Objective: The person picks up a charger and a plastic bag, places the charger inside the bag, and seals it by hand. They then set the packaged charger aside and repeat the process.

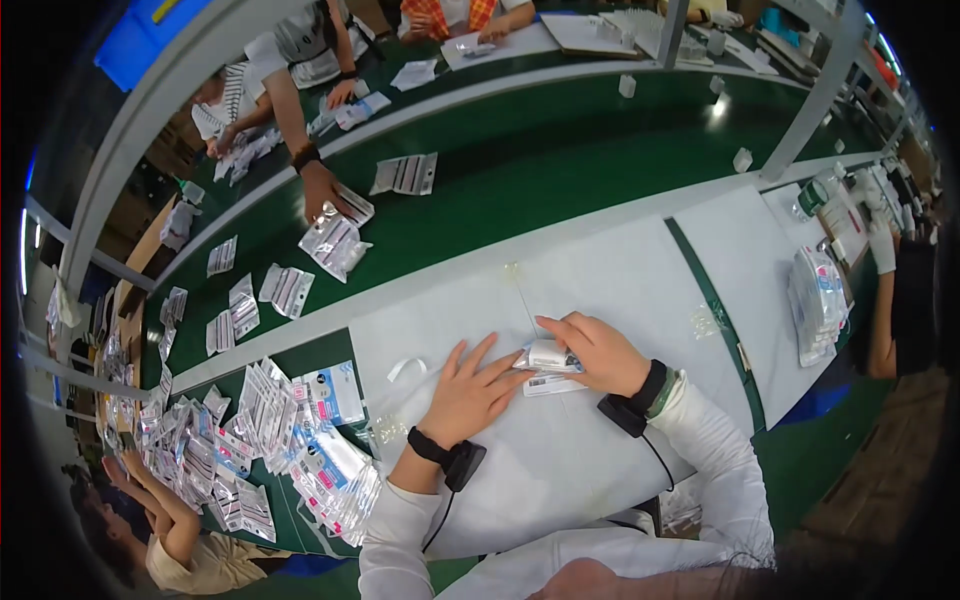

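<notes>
A small clear plastic packet [547,355] with something white inside lies on the white work board, in front of me. My right hand [610,358] grips it from the right, with its fingers bent and the index finger raised. Flat on the board, my left hand [468,392] has its fingers spread, and its fingertips reach the packet's left end. A flat white printed piece [553,385] shows partly under the packet. Left of my left hand, a curled white strip [407,369] rests on the board. What the packet holds cannot be made out.
At left, a heap of printed silver and clear pouches [325,465] covers a green surface. Another person's hand [322,190] touches pouches on the green conveyor belt [480,160] beyond the board. Stacked clear packs [818,300] stand at right. Grey metal posts [815,105] frame the line.
</notes>
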### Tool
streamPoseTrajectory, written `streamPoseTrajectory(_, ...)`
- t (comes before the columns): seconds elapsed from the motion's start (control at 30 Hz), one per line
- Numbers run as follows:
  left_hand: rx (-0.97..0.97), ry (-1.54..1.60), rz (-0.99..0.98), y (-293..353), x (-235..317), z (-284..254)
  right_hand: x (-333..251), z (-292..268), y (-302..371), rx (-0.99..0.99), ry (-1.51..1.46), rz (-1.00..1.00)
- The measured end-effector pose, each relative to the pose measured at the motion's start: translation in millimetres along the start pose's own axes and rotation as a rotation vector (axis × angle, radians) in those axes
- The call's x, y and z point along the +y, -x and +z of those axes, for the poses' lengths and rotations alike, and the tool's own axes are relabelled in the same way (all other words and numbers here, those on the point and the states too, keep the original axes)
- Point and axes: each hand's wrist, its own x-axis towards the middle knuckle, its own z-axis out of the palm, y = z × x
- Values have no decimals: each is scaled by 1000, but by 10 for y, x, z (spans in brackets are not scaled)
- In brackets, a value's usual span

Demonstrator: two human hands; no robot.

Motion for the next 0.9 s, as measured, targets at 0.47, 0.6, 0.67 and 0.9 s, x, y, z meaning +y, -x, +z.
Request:
streamPoseTrajectory(0.47, -8, 43, -11, -43, 53, -32, 102, -121, -30, 426, 103, 126)
streamPoseTrajectory(0.6, 16, -3, 9, -18, 17, -8, -241, 36, 22, 214, 183, -111)
streamPoseTrajectory(0.67, 23, 30, 1, -15, 1, 20, -312, 208, 133, 154, 228, -79)
streamPoseTrajectory(0.9, 57, 196, -128, -48, 95, 145, -389, 425, 238, 56, 371, 25)
